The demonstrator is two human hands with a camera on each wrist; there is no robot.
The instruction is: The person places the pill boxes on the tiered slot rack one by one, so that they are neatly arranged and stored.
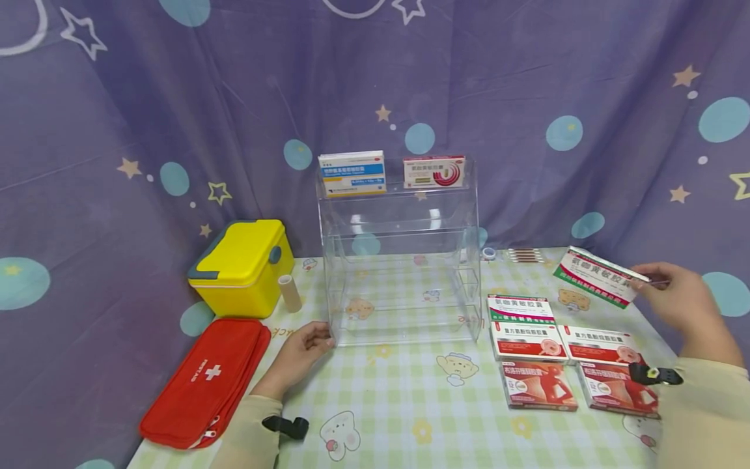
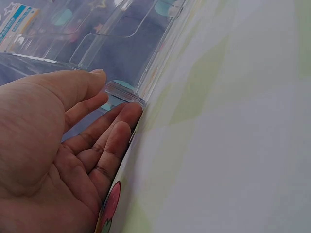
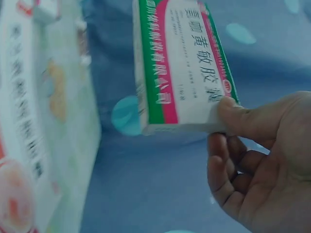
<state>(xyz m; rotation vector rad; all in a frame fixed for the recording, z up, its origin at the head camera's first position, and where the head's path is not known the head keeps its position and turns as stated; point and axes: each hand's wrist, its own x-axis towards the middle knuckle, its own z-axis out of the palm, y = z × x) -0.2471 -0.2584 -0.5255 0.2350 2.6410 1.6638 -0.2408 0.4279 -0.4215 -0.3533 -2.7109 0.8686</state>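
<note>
At the right edge of the head view, the right hand (image 1: 680, 296) pinches a white box with green and pink stripes (image 1: 597, 275) by its end, thumb on top, holding it tilted in the air above the worktop (image 1: 410, 391). In the right wrist view the same box (image 3: 182, 63) fills the upper middle, with the thumb (image 3: 252, 116) pressed on its corner. Below it in the head view, five more flat boxes (image 1: 562, 368) lie in rows on the checked cloth. At lower centre, the left hand (image 1: 301, 352) rests released, its straight fingers (image 2: 114, 131) touching the front left corner of a clear acrylic shelf (image 1: 404, 260). Two boxes (image 1: 389, 172) stand on the shelf's top tier. At the left sit a yellow case (image 1: 243, 267) and a red first-aid pouch (image 1: 205, 381).
</note>
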